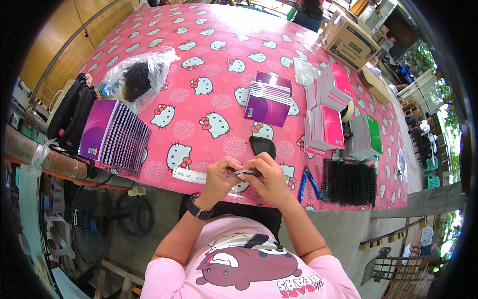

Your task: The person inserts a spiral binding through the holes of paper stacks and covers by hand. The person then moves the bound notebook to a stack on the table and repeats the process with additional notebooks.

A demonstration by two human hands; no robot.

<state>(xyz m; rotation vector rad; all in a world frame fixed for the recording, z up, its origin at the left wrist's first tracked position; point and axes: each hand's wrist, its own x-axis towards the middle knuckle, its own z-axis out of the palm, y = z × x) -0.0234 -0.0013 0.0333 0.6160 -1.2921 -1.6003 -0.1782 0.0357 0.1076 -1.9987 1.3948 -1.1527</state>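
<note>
Close to the table's front edge, my left hand [222,179] and my right hand [269,178] meet, fingers pinched together. Between them is a small, thin, grey and dark piece [243,172], mostly covered by the fingers; its kind I cannot make out. A white printed strip [188,175] lies beside my left hand, partly under it. Just beyond my right hand is a flat black rounded piece [263,146]. Blue-handled pliers [308,184] rest to the right, next to a pile of black spiral binding coils [348,183].
Purple spiral notebooks [112,132] stand in a row at left, near a black bag [72,109] and a clear plastic bag [139,77]. More purple notebooks [269,102] lie mid-table. Pink-covered stacks [326,124], a green-covered stack [366,137] and a cardboard box [351,42] occupy the right.
</note>
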